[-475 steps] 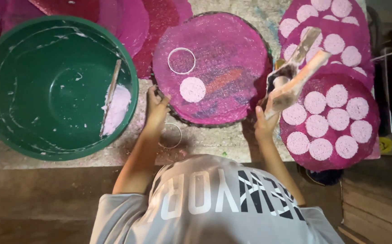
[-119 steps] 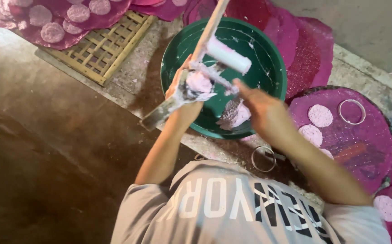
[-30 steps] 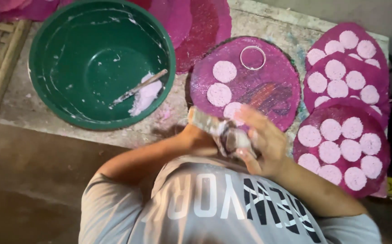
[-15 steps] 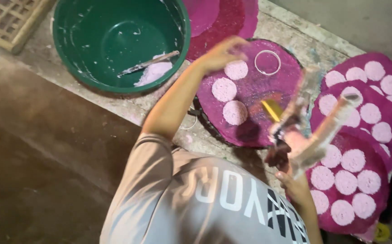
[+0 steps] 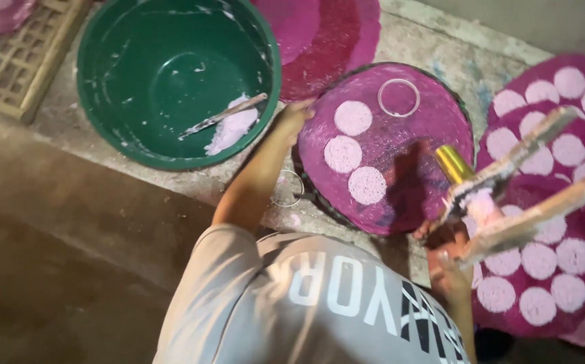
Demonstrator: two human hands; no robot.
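Gripping a paste-smeared wooden press [image 5: 528, 195] with a brass-coloured tube, the right hand [image 5: 451, 259] now holds it clear at the near right, fingers closed on its handles; half a second ago it hung blurred over the mat, so a fresh disc looks laid. Farther in, the left hand [image 5: 294, 114] has slid to the far-left rim of the round magenta mat [image 5: 407, 145], fingers resting loosely open there; three pale lacy discs [image 5: 366, 185] and a thin ring [image 5: 398, 98] lie on it; far left sits the green basin [image 5: 171, 74].
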